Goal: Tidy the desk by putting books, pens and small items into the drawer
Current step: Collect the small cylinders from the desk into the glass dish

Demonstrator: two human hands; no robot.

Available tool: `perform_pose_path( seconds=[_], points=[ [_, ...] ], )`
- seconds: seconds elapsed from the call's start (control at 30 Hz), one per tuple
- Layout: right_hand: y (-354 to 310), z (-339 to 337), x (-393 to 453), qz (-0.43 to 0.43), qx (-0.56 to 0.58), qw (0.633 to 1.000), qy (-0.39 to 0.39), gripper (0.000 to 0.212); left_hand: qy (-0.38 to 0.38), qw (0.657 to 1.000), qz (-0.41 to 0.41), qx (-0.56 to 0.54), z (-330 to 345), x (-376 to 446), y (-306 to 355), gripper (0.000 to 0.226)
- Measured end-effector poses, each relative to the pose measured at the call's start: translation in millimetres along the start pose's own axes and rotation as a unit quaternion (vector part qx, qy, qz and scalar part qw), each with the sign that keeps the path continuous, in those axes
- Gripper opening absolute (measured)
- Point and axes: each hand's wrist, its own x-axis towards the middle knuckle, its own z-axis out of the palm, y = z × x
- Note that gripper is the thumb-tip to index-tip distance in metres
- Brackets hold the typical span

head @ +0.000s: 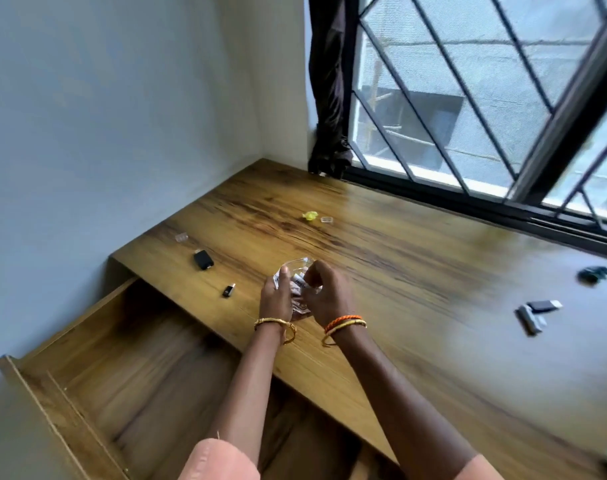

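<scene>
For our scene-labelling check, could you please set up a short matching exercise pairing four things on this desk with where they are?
Things:
1. yellow wrapper
2. clear plastic packet
3. drawer
4. small black box

Places or states:
A. held in both hands
B. pulled open below the desk edge
C. lying near the window
D. lying near the desk's left end

Pairs: 1-C, 2-A, 3-B, 4-D

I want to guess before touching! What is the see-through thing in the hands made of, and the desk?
The see-through packet looks like thin clear plastic: it crinkles, glints, and a white label shows through. Both the left hand and right hand hold it. The desk looks like wood or wood-look laminate: brown grain streaks, smooth sheen.
</scene>
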Motion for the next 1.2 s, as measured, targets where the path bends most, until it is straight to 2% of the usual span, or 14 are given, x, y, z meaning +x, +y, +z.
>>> perform_pose_path(
  seconds=[0.13,0.23,0.37,0.47,0.53,0.6,0.73,0.8,0.93,1.0,1.07,1.2],
  points=[
    [16.6,-39.1,-39.4,0.013,-0.066,0.997,0.025,0.009,-0.022,0.999,0.010,0.032,23.1,-41.8,-5.6,0.060],
    [29.4,-70.9,-72.1,0.032,-0.084,0.995,0.035,0.007,-0.060,0.998,-0.009,0.031,46.0,-75.7,-16.1,0.044],
    [51.0,-113.1,-110.8,0.079,-0.070,0.994,0.038,0.008,-0.114,0.992,-0.055,0.004,77.9,-110.5,-38.5,0.036],
    [80.6,-159.0,-123.5,0.146,-0.013,0.977,0.156,0.009,-0.141,0.986,-0.083,-0.013,100.8,-128.4,-49.0,0.026],
    [105.9,-193.0,-121.0,0.216,-0.010,0.945,0.245,0.010,-0.155,0.983,-0.097,-0.024,111.4,-135.6,-51.8,0.029],
    [136.5,-219.9,-111.9,0.275,-0.033,0.918,0.283,0.016,-0.154,0.982,-0.107,-0.029,120.5,-138.3,-56.2,0.030],
    [195.3,-231.9,-84.8,0.350,-0.047,0.903,0.244,0.045,-0.161,0.982,-0.103,-0.010,135.3,-140.1,-67.1,0.037],
    [212.6,-226.2,-74.9,0.371,-0.056,0.898,0.229,0.051,-0.155,0.982,-0.112,-0.007,141.8,-142.0,-68.3,0.033],
    [224.6,-216.2,-64.3,0.375,-0.068,0.895,0.232,0.037,-0.145,0.981,-0.124,-0.020,151.5,-145.4,-67.8,0.019],
    [226.2,-214.0,-64.6,0.373,-0.069,0.895,0.234,0.032,-0.143,0.982,-0.124,-0.023,155.5,-142.9,-72.0,0.023],
    [228.5,-212.5,-67.8,0.359,-0.065,0.899,0.242,0.030,-0.143,0.982,-0.123,-0.024,158.6,-139.8,-76.0,0.028],
    [230.7,-212.5,-71.4,0.333,-0.050,0.905,0.261,0.031,-0.147,0.981,-0.127,-0.015,160.0,-141.8,-72.6,0.012]
  ],
)
